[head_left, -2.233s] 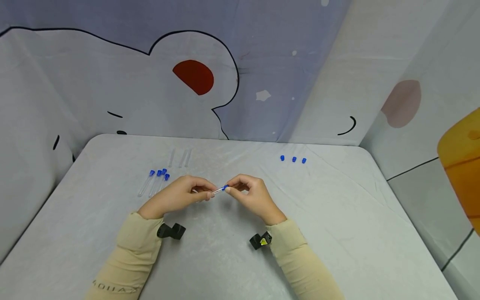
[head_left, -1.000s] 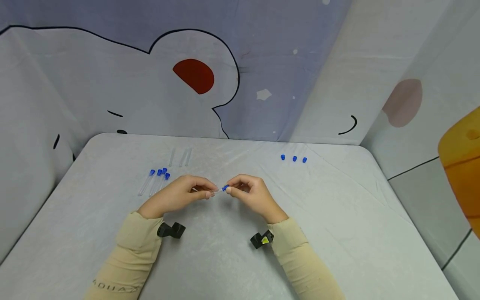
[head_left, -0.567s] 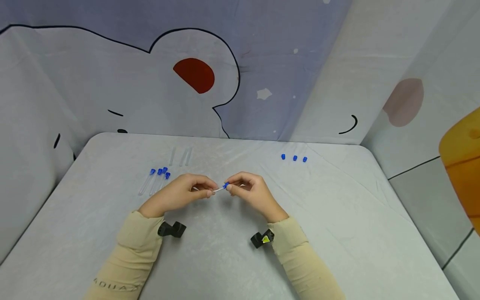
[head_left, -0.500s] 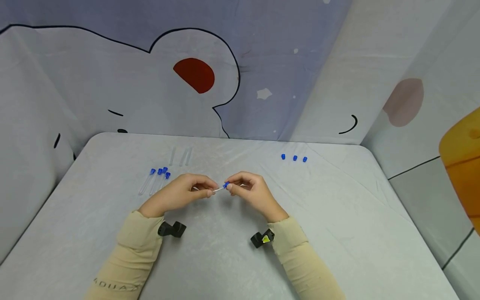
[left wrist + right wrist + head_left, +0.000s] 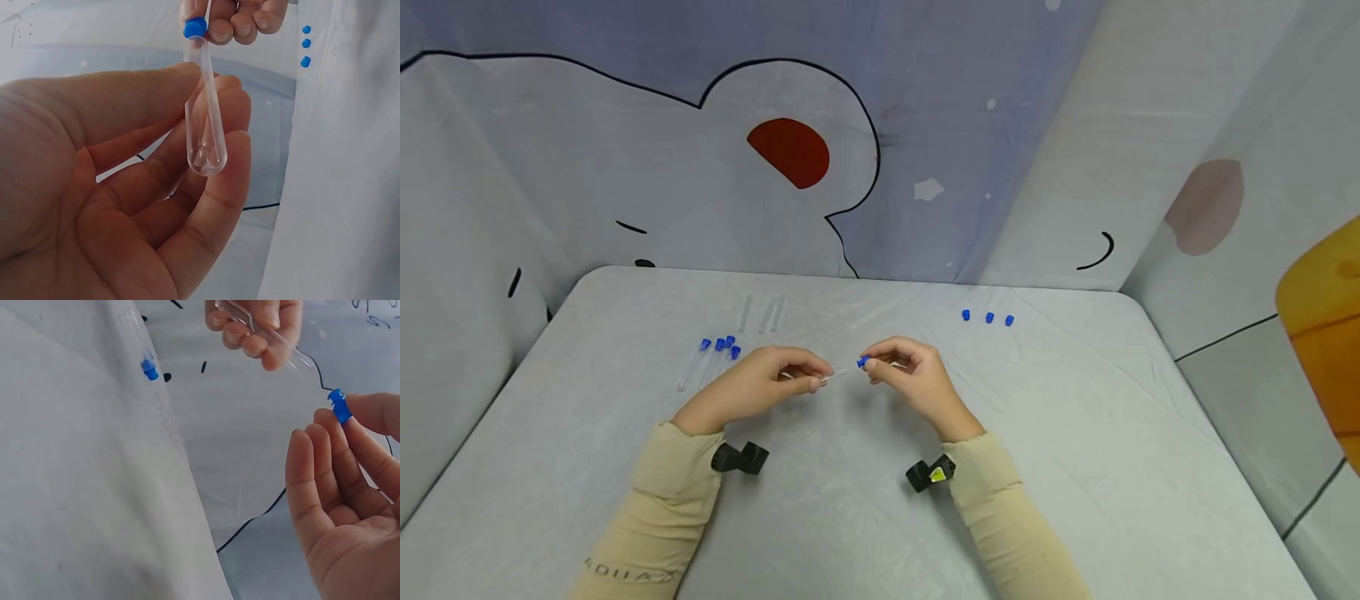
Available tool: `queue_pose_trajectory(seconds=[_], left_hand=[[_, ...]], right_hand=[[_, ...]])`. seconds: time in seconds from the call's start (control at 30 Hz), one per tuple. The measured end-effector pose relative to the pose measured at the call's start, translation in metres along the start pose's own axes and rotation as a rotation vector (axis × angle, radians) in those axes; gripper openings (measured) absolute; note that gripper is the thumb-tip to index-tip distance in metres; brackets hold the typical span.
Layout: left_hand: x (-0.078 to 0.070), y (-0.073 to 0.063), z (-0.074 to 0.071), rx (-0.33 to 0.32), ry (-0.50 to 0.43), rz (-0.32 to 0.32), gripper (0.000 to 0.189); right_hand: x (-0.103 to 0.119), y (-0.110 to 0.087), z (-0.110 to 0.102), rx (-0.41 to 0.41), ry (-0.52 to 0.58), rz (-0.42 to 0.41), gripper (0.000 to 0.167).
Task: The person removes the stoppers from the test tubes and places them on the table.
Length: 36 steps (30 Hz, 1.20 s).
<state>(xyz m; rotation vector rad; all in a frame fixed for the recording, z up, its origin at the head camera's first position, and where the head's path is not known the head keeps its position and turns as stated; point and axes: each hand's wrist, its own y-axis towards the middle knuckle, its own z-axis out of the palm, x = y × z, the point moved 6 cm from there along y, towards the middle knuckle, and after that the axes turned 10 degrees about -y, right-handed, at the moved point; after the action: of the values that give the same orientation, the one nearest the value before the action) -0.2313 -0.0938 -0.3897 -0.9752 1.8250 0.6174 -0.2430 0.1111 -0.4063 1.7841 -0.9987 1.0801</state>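
Observation:
My left hand [image 5: 763, 385] pinches a clear test tube [image 5: 209, 140] between thumb and fingers, its rounded end toward the wrist camera. The tube's mouth points at my right hand [image 5: 916, 379]. Thumb and index finger of that hand pinch a small blue stopper [image 5: 340, 406]. In the right wrist view a gap shows between the stopper and the tube's open end, and the stopper's narrow plug faces the tube.
On the white-covered table [image 5: 1075, 467], several tubes with blue stoppers [image 5: 705, 344] lie left of my left hand. Behind them lie three unstoppered tubes [image 5: 766, 317]. Three loose blue stoppers [image 5: 989, 317] sit at the back right. A patterned cloth wall [image 5: 970, 167] rises behind the table.
Earlier the blue stopper was at the tube's mouth. My right hand has drawn it right and slightly away, opening a gap. My left hand has barely moved.

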Motion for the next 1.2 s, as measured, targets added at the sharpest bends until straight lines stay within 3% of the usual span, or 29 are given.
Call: queue_pose_trajectory(seconds=[0.2,0.43,0.73,0.97,1.1,1.2], left_hand=[[0.004,-0.001,-0.006,-0.046,0.002,-0.017,0.026],[0.011,-0.004,-0.021,-0.155,-0.002,-0.06,0.026],[0.016,-0.01,-0.036,-0.246,-0.032,-0.1,0.032],[0.021,-0.012,-0.051,-0.373,-0.035,-0.113,0.039],[0.025,-0.014,-0.061,-0.455,-0.057,-0.111,0.041],[0.03,-0.014,-0.066,-0.481,-0.066,-0.117,0.041]], right_hand=[[-0.004,0.001,-0.006,-0.012,0.019,0.024,0.021],[-0.009,0.002,-0.021,-0.092,0.032,0.037,0.019],[-0.017,0.003,-0.038,-0.156,0.091,0.016,0.023],[-0.02,0.002,-0.059,-0.261,0.109,0.029,0.019],[-0.023,0.001,-0.071,-0.32,0.191,0.045,0.017],[-0.028,0.0,-0.08,-0.359,0.272,0.045,0.015]])
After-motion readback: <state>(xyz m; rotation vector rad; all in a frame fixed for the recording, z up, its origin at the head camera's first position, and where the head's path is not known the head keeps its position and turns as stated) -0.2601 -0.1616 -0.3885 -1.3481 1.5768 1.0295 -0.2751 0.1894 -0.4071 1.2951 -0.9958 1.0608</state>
